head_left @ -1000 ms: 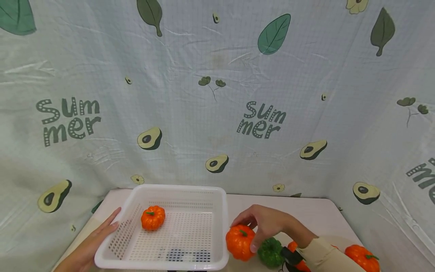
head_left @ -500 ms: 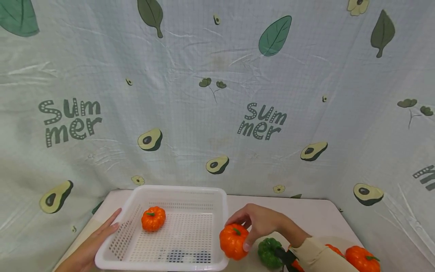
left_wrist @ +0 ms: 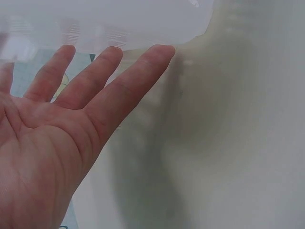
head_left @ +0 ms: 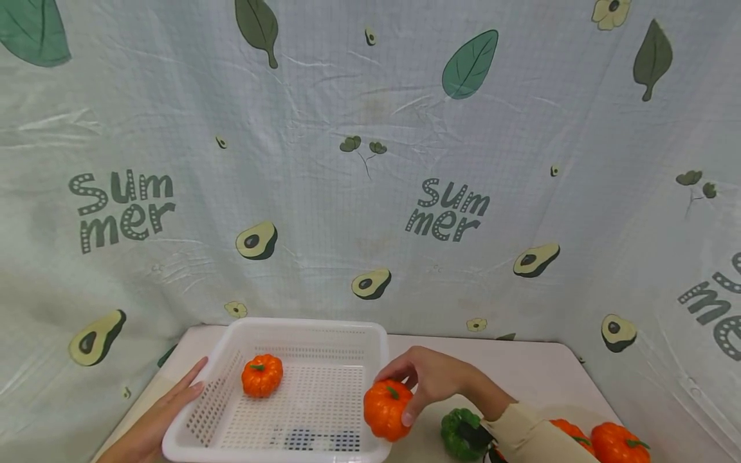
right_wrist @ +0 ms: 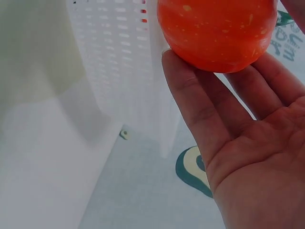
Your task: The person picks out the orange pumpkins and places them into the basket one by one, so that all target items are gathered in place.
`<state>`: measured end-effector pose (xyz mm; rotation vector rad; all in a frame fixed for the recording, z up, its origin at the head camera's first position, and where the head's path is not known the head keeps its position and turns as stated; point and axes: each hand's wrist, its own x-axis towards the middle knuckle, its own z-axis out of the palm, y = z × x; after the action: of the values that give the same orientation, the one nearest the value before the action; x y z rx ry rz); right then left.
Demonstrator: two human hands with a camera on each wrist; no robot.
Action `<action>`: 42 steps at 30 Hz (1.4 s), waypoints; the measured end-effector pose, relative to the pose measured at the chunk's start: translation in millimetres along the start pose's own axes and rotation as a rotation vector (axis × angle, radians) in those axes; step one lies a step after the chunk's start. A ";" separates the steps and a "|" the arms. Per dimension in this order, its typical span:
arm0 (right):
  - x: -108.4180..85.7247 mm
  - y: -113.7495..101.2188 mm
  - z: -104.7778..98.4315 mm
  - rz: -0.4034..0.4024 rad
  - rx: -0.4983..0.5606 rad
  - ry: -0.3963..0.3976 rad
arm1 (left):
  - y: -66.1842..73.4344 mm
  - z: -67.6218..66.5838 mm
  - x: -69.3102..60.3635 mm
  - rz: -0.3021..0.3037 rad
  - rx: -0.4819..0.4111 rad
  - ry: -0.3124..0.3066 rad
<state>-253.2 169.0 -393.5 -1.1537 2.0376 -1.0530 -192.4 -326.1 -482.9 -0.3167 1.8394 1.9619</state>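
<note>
In the head view my right hand grips an orange bell pepper with a green stem, held beside the right rim of a white perforated plastic basket. The right wrist view shows fingers under the speckled orange bell pepper, close to the basket wall. A smaller orange bell pepper lies inside the basket, toward the left. My left hand touches the basket's left side. Its fingers are extended against the basket in the left wrist view.
On the pale table, a green bell pepper lies right of the held one, partly behind a dark wrist device. More orange peppers lie at the far right, partly behind the sleeve. A printed curtain hangs behind the table.
My right hand has moved left with the orange bell pepper, bringing it to the basket's right rim. The left hand and basket have stayed in place.
</note>
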 end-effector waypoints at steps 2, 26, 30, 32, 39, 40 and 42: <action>2.1 0.0 0.9 0.004 -0.011 0.005 | -0.4 -0.7 0.0 0.002 0.006 -0.016; 24.3 -3.7 6.0 0.028 -0.041 0.048 | -1.6 -3.7 1.4 0.007 0.016 -0.026; 29.2 -3.6 6.7 0.036 -0.046 0.061 | -2.1 -4.1 1.4 0.012 0.021 0.006; 31.0 -3.2 7.3 0.047 -0.054 0.074 | -2.0 -3.3 1.4 0.011 0.020 0.011; 36.7 -3.4 11.7 0.069 -0.072 0.114 | -1.4 -2.1 2.5 0.012 0.023 0.002; 37.6 -3.6 12.4 0.071 -0.078 0.122 | -1.5 -2.4 2.5 0.013 0.023 -0.002; 39.3 -4.0 13.7 0.083 -0.082 0.135 | -1.8 -3.3 2.4 0.015 0.023 -0.018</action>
<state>-259.3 128.3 -401.0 -1.0534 2.2323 -1.0396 -194.1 -329.0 -485.8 -0.2772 1.8572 1.9456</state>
